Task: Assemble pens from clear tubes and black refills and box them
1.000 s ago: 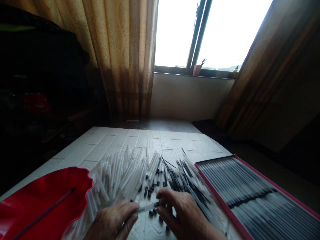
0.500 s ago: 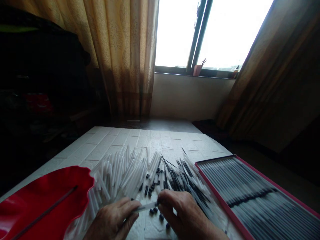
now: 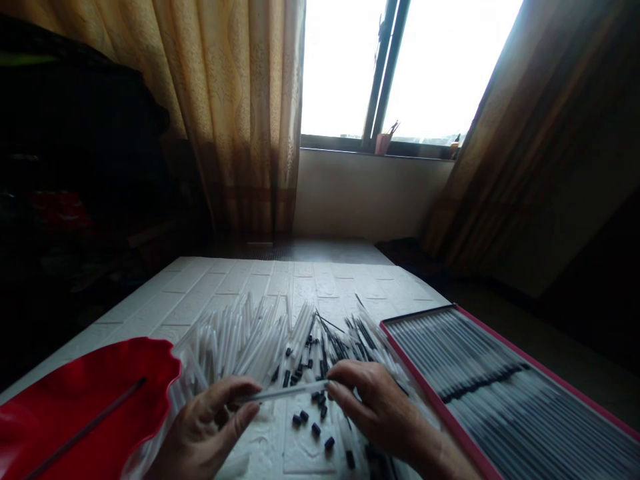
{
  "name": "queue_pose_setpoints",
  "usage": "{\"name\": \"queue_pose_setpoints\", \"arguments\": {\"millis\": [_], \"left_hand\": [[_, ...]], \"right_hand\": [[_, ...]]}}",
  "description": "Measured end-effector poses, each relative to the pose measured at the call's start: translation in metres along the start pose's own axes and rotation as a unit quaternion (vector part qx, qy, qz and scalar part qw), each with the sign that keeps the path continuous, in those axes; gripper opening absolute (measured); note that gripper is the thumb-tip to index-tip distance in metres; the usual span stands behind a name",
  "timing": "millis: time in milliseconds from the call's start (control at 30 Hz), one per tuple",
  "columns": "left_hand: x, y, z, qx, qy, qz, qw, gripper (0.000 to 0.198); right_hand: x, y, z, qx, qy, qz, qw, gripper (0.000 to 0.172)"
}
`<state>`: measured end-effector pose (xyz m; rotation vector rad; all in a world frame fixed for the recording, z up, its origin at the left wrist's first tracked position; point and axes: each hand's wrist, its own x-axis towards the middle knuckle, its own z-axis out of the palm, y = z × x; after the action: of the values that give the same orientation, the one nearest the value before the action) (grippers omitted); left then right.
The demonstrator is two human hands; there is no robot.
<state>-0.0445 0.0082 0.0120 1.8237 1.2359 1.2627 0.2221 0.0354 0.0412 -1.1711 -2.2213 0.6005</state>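
My left hand point(image 3: 213, 423) pinches the left end of a clear plastic tube point(image 3: 293, 391) between thumb and fingers. At the other end of the tube, the thumb and fingertips of my right hand point(image 3: 367, 400) close on it; the very tip is hidden by them. Small black caps point(image 3: 316, 429) lie loose on the white table below the tube. Behind my left hand spreads a pile of clear tubes point(image 3: 237, 340). Thin black rods point(image 3: 350, 340) lie heaped behind my right hand.
A red scalloped tray point(image 3: 135, 360) on the left holds one long dark stick point(image 3: 95, 423). On the right, a pink-edged box point(image 3: 425, 387) is filled with rows of slim clear-and-black sticks point(image 3: 465, 347). The white brick-patterned table point(image 3: 280, 277) reaches toward the window.
Both hands have moved apart along the tube, so more of it shows between them. My right hand has risen slightly, and the view has shifted a little.
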Motion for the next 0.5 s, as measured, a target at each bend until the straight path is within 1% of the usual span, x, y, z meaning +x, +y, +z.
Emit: {"name": "queue_pose_setpoints", "arguments": {"millis": [33, 100, 167, 233, 300, 367, 433, 467, 500], "left_hand": [[0.000, -0.001, 0.000, -0.059, 0.008, -0.046, 0.997, 0.022], [-0.001, -0.004, 0.001, -0.170, 0.019, -0.123, 0.978, 0.034], [-0.002, -0.005, 0.003, -0.249, 0.016, -0.168, 0.954, 0.039], [-0.004, -0.005, 0.005, -0.286, 0.000, -0.191, 0.939, 0.038], [-0.005, -0.005, 0.007, -0.278, -0.028, -0.182, 0.943, 0.038], [-0.006, -0.004, 0.009, -0.244, -0.049, -0.145, 0.958, 0.037], [-0.006, -0.004, 0.011, -0.219, -0.051, -0.111, 0.968, 0.035], [-0.006, -0.003, 0.013, -0.222, -0.045, -0.110, 0.968, 0.035], [-0.007, -0.003, 0.014, -0.236, -0.037, -0.122, 0.963, 0.037]], "right_hand": [[0.000, 0.000, -0.001, 0.008, -0.001, -0.002, 1.000, 0.023], [-0.001, -0.001, -0.001, 0.020, -0.009, -0.008, 1.000, 0.020], [-0.003, -0.002, 0.003, 0.024, -0.023, -0.018, 0.999, 0.016], [-0.004, -0.005, 0.010, 0.030, -0.039, -0.031, 0.998, 0.012], [-0.005, -0.009, 0.018, 0.039, -0.053, -0.041, 0.997, 0.011], [-0.004, -0.015, 0.025, 0.038, -0.068, -0.042, 0.996, 0.010], [-0.002, -0.019, 0.030, 0.037, -0.092, -0.039, 0.994, 0.009], [-0.002, -0.020, 0.030, 0.038, -0.105, -0.035, 0.993, 0.010], [-0.002, -0.020, 0.029, 0.041, -0.122, -0.031, 0.991, 0.011]]}}
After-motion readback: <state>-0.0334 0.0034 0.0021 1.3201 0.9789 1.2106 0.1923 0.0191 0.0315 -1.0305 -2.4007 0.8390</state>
